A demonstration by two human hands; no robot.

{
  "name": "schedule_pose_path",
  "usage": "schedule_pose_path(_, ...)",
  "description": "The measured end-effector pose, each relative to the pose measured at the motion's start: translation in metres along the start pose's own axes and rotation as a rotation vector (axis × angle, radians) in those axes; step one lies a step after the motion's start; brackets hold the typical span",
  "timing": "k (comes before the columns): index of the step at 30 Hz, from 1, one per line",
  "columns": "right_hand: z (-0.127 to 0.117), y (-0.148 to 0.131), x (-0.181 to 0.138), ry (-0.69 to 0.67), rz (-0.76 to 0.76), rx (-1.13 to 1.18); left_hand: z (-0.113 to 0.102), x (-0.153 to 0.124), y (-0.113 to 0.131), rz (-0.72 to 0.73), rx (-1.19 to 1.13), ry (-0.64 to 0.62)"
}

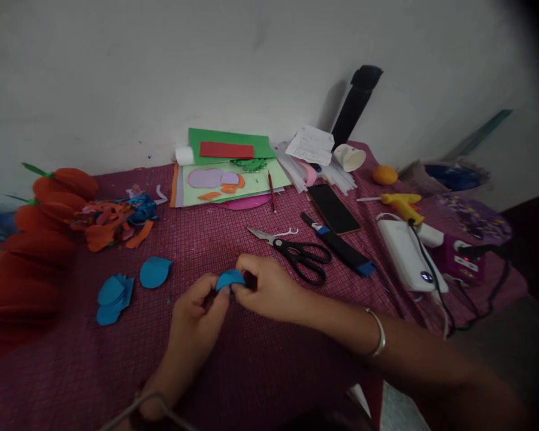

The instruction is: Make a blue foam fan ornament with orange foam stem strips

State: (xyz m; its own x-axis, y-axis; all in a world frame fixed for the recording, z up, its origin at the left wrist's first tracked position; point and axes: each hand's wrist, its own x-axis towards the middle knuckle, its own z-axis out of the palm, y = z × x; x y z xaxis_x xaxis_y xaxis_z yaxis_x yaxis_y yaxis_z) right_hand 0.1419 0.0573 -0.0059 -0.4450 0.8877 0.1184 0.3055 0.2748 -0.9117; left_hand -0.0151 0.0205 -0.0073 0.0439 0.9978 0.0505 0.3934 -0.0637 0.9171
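Blue cutout (pixel 230 278) curves, pinched between left hand (pixel 195 317) and right hand (pixel 272 289), both angled inward, scissors (pixel 290 246) just beyond the right.

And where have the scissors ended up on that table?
In the head view, the black-handled scissors lie near the middle of the checked cloth, just beyond the right hand and left of the black-and-blue tool.
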Motion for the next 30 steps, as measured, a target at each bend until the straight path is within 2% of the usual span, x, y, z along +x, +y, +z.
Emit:
schedule_pose_path(4,-0.004,0.004,0.004,-0.267,0.154,0.624,-0.009,0.003,-0.011,-0.212,-0.434,-0.235)
schedule_pose_path(6,-0.007,0.004,0.005,-0.325,0.202,0.755,-0.011,0.003,-0.013,-0.244,-0.555,-0.272)
schedule_pose_path(9,-0.009,0.002,0.005,-0.350,0.240,0.771,-0.013,0.004,-0.015,-0.251,-0.600,-0.282)
schedule_pose_path(10,-0.009,0.001,0.005,-0.333,0.236,0.732,-0.013,0.004,-0.015,-0.247,-0.577,-0.275)
schedule_pose_path(12,-0.007,0.001,0.005,-0.213,0.193,0.538,-0.014,0.004,-0.016,-0.224,-0.484,-0.243)
schedule_pose_path(14,-0.005,-0.001,0.004,-0.042,0.110,0.225,-0.011,0.004,-0.013,-0.184,-0.370,-0.180)
schedule_pose_path(16,-0.004,-0.003,0.002,0.069,0.014,-0.066,-0.005,0.002,-0.009,-0.168,-0.309,-0.106)
schedule_pose_path(18,-0.004,-0.006,0.000,0.099,-0.066,-0.222,0.004,-0.001,-0.005,-0.220,-0.366,-0.026)
schedule_pose_path(21,-0.002,-0.008,-0.002,0.113,-0.109,-0.245,0.015,-0.003,-0.004,-0.371,-0.655,0.077)
schedule_pose_path(24,0.001,-0.004,-0.002,0.083,-0.023,0.029,0.015,-0.001,-0.008,-0.452,-0.888,0.105)
schedule_pose_path(28,0.002,0.006,0.002,-0.158,0.181,0.740,0.004,0.004,-0.008,-0.439,-0.926,0.046)
schedule_pose_path(30,0.002,0.011,0.004,-0.238,0.248,0.982,0.001,0.004,-0.007,-0.422,-0.925,-0.005)
